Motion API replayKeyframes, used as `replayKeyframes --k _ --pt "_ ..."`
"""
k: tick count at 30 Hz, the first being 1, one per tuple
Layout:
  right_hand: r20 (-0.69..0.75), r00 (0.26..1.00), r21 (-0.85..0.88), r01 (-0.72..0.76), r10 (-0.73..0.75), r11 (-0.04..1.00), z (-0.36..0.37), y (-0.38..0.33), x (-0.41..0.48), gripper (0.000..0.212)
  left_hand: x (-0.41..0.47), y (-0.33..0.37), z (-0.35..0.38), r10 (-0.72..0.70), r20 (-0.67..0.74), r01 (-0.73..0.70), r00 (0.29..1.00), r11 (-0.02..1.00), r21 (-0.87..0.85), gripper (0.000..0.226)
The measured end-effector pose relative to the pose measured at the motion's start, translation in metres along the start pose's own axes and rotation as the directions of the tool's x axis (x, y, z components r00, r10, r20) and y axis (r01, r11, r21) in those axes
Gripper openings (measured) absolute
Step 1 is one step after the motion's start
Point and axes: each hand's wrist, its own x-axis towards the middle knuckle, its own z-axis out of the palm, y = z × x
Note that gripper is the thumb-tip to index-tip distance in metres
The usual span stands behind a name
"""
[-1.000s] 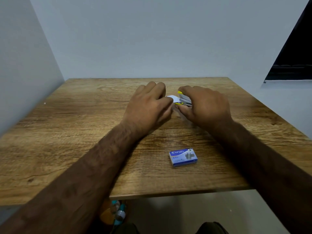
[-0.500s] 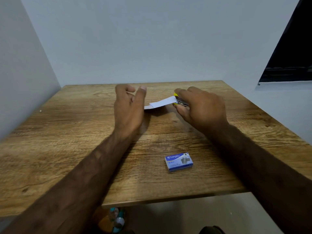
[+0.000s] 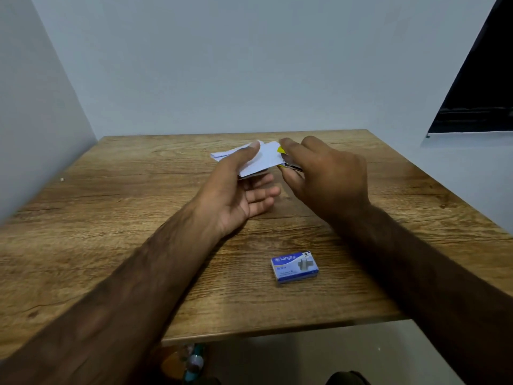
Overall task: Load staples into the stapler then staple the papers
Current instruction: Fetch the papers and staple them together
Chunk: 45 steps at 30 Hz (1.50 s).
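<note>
Left hand (image 3: 236,190) palm-up pinching papers (image 3: 258,159), right hand (image 3: 324,176) alongside gripping yellow stapler (image 3: 287,162) at their edge

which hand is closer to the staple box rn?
Right, narrowly. The staple box lies alone near the table's front edge. The right hand, gripping the stapler, is just beyond it; the left hand, holding the papers, is beyond and leftward.

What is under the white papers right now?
Under the folded white papers, the left hand lies palm up, thumb pressing on top. The tabletop beneath is covered by that hand.
</note>
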Motion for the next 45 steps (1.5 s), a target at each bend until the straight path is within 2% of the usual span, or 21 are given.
replayKeyframes --k 2,4,10,12,14,16,17,21,26,29,34,37,40,45 --pt "0.007 1.0 0.015 0.031 -0.031 0.999 0.001 -0.003 -0.001 0.044 0.002 -0.003 0.0 0.069 -0.034 -0.071 0.997 0.995 -0.07 0.025" --pt "0.041 0.999 0.072 0.012 -0.015 0.997 0.003 -0.004 0.0 0.045 0.002 -0.006 0.0 0.111 -0.034 -0.114 0.993 0.991 -0.073 0.022" --pt "0.19 0.958 0.341 -0.268 0.214 0.901 0.007 -0.003 0.002 0.039 0.001 -0.01 0.001 0.25 -0.047 -0.251 0.967 0.968 -0.01 0.025" --pt "0.341 0.895 0.511 -0.434 0.289 0.742 0.007 0.0 0.003 0.042 0.002 -0.009 0.001 0.309 -0.049 -0.308 0.95 0.951 0.028 0.024" --pt "0.532 0.798 0.656 -0.6 0.283 0.457 0.006 0.002 0.005 0.042 0.001 -0.008 0.0 0.36 -0.045 -0.358 0.932 0.932 0.049 0.022" --pt "0.67 0.711 0.676 -0.703 0.215 0.219 0.003 0.004 0.008 0.037 0.0 -0.008 0.001 0.39 -0.037 -0.387 0.92 0.92 0.062 0.024" --pt "0.706 0.682 0.669 -0.731 0.191 0.136 0.001 0.004 0.009 0.039 0.0 -0.008 0.002 0.401 -0.027 -0.398 0.916 0.915 0.067 0.022" --pt "0.73 0.668 0.678 -0.734 0.147 -0.031 -0.004 0.006 0.009 0.038 0.0 -0.008 0.002 0.438 -0.004 -0.437 0.899 0.898 0.06 0.012" --pt "0.779 0.627 0.61 -0.761 -0.007 -0.221 -0.008 0.009 0.009 0.039 0.001 -0.008 0.002 0.46 0.026 -0.461 0.887 0.886 0.044 0.024" --pt "0.796 0.6 0.567 -0.782 -0.071 -0.259 -0.008 0.008 0.009 0.032 0.002 -0.008 0.0 0.472 0.028 -0.473 0.881 0.88 0.046 0.025" --pt "0.782 0.62 0.622 -0.776 0.054 -0.106 -0.004 0.005 0.009 0.044 0.002 -0.01 -0.001 0.474 0.055 -0.476 0.879 0.877 0.065 0.032" --pt "0.78 0.624 0.625 -0.772 0.047 -0.117 -0.003 0.005 0.009 0.05 0.003 -0.011 -0.001 0.464 0.064 -0.468 0.883 0.881 0.068 0.03" --pt "0.776 0.629 0.627 -0.765 0.034 -0.146 -0.002 0.005 0.009 0.038 0.006 -0.012 -0.001 0.47 0.071 -0.475 0.88 0.875 0.096 0.029" --pt "0.769 0.635 0.639 -0.759 0.076 -0.126 -0.002 0.005 0.009 0.024 0.006 -0.013 -0.002 0.475 0.076 -0.481 0.877 0.872 0.097 0.025"
